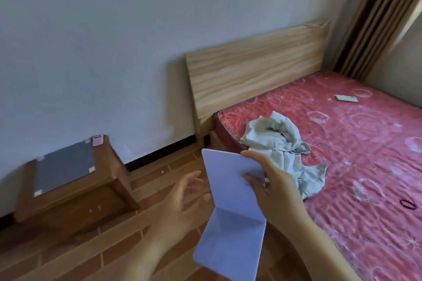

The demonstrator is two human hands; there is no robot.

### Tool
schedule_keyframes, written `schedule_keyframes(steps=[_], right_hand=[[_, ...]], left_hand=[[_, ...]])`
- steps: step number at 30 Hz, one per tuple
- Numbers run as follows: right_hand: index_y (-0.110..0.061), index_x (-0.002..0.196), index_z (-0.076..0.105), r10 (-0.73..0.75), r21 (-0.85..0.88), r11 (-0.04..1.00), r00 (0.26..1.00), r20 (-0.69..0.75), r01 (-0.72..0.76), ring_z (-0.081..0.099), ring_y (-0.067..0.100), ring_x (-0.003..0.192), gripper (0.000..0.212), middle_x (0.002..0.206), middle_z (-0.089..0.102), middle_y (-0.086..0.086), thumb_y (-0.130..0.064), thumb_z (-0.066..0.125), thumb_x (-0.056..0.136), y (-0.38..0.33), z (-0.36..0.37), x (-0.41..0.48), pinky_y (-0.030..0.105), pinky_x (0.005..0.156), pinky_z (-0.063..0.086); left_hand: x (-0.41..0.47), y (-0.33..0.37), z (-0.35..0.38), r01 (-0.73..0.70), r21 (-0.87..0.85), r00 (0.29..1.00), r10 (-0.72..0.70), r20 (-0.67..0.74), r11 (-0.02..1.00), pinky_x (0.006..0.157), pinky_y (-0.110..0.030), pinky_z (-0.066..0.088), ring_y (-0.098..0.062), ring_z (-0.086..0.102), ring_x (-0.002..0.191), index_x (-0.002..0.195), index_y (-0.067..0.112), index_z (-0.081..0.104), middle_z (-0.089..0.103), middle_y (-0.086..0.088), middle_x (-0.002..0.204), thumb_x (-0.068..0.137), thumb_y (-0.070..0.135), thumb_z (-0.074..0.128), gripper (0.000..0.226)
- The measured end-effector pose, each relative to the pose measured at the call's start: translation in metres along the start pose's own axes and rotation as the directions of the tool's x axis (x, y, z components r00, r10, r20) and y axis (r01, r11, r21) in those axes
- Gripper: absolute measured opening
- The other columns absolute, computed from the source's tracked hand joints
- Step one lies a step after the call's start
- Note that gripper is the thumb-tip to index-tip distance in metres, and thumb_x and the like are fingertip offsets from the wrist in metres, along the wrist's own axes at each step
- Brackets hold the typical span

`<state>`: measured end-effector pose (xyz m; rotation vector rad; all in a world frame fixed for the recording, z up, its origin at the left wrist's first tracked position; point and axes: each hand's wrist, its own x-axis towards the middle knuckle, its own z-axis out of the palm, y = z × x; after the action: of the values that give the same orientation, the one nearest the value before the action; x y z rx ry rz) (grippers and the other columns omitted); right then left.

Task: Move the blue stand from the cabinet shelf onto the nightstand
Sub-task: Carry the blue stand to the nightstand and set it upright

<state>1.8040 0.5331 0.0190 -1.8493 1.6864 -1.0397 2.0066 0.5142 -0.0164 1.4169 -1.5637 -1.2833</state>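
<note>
Head view, forward-down, close over floor [141, 194]

The nightstand [75, 182] is set at the lower left of the frame, against the wall, with a small phone [97, 140] laid on its far corner. The bed [356, 166] is placed to the right, its headboard [255, 68] behind it. A crumpled cloth [283, 143] is spread on the mattress near the left edge. The stand [233, 207] is held at lower centre, between nightstand and bed, by the right hand [271, 180]; the left hand [182, 198] is positioned just left of it.
</note>
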Motion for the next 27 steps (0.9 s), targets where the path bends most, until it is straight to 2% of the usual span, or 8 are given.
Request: schedule_keyframes(steps=[4,8,13,15,18,21,24,27], right_hand=[[-0.048,0.117,0.044,-0.102,0.029,0.995,0.984,0.143,0.099,0.049,-0.020,0.080,0.056,0.088,0.047,-0.054,-0.003,0.054,0.084,-0.018,0.049,0.054,0.001,0.067,0.037],[-0.050,0.115,0.039,-0.182,0.057,0.983,0.945,0.272,0.173,0.051,-0.016,0.077,0.058,0.086,0.049,-0.050,-0.004,0.054,0.084,-0.044,0.106,0.112,0.003,0.068,0.038],[-0.042,0.119,0.047,-0.252,0.087,0.968,0.903,0.347,0.237,0.052,-0.011,0.079,0.051,0.082,0.051,-0.035,-0.005,0.053,0.084,-0.082,0.179,0.188,0.006,0.064,0.039],[-0.042,0.118,0.048,-0.268,0.090,0.963,0.893,0.362,0.253,0.056,-0.002,0.076,0.050,0.086,0.053,-0.034,-0.006,0.053,0.084,-0.100,0.207,0.216,0.009,0.062,0.040],[-0.048,0.113,0.047,-0.306,0.138,0.952,0.881,0.360,0.274,0.061,0.007,0.080,0.052,0.091,0.061,-0.024,-0.006,0.055,0.084,-0.125,0.247,0.250,0.025,0.069,0.049],[-0.052,0.110,0.045,-0.334,0.161,0.942,0.859,0.388,0.294,0.062,0.013,0.078,0.053,0.089,0.066,-0.010,-0.007,0.055,0.084,-0.145,0.285,0.278,0.032,0.069,0.051],[-0.044,0.115,0.048,-0.364,0.178,0.931,0.820,0.441,0.318,0.060,0.010,0.075,0.046,0.086,0.064,-0.011,-0.008,0.055,0.086,-0.161,0.317,0.299,0.024,0.065,0.048],[-0.038,0.117,0.049,-0.393,0.172,0.919,0.781,0.485,0.355,0.054,0.003,0.062,0.041,0.065,0.058,-0.022,-0.010,0.054,0.087,-0.173,0.346,0.321,0.015,0.053,0.041]], left_hand=[[0.015,-0.020,-0.050,0.072,-0.040,0.985,-0.077,-0.157,0.997,0.092,-0.027,0.046,0.005,0.053,0.110,0.120,0.046,0.049,0.056,0.021,0.116,0.078,0.045,0.065,0.045],[0.036,-0.034,-0.106,0.111,-0.124,0.947,-0.143,-0.286,0.986,0.080,-0.015,0.048,0.011,0.054,0.102,0.118,0.042,0.049,0.056,0.018,0.114,0.071,0.047,0.063,0.050],[0.082,-0.056,-0.190,0.108,-0.120,0.909,-0.147,-0.389,0.987,0.097,-0.033,0.046,0.011,0.052,0.107,0.112,0.051,0.046,0.056,0.022,0.111,0.075,0.048,0.061,0.040],[0.097,-0.060,-0.224,0.109,-0.113,0.894,-0.147,-0.423,0.988,0.096,-0.028,0.045,0.010,0.050,0.109,0.111,0.052,0.045,0.056,0.025,0.110,0.083,0.038,0.062,0.036],[0.115,-0.070,-0.271,0.113,-0.101,0.869,-0.147,-0.472,0.989,0.095,-0.027,0.046,0.010,0.050,0.109,0.116,0.050,0.044,0.055,0.028,0.111,0.085,0.034,0.062,0.039],[0.124,-0.086,-0.311,0.120,-0.109,0.845,-0.159,-0.511,0.987,0.099,-0.033,0.046,0.011,0.049,0.110,0.115,0.052,0.045,0.054,0.033,0.112,0.080,0.044,0.062,0.040],[0.129,-0.094,-0.341,0.152,-0.118,0.821,-0.192,-0.538,0.981,0.099,-0.034,0.045,0.010,0.048,0.113,0.113,0.053,0.044,0.052,0.031,0.116,0.073,0.053,0.058,0.042],[0.139,-0.103,-0.368,0.174,-0.122,0.797,-0.212,-0.566,0.977,0.098,-0.032,0.046,0.011,0.049,0.111,0.111,0.052,0.043,0.053,0.027,0.114,0.082,0.039,0.061,0.036]])
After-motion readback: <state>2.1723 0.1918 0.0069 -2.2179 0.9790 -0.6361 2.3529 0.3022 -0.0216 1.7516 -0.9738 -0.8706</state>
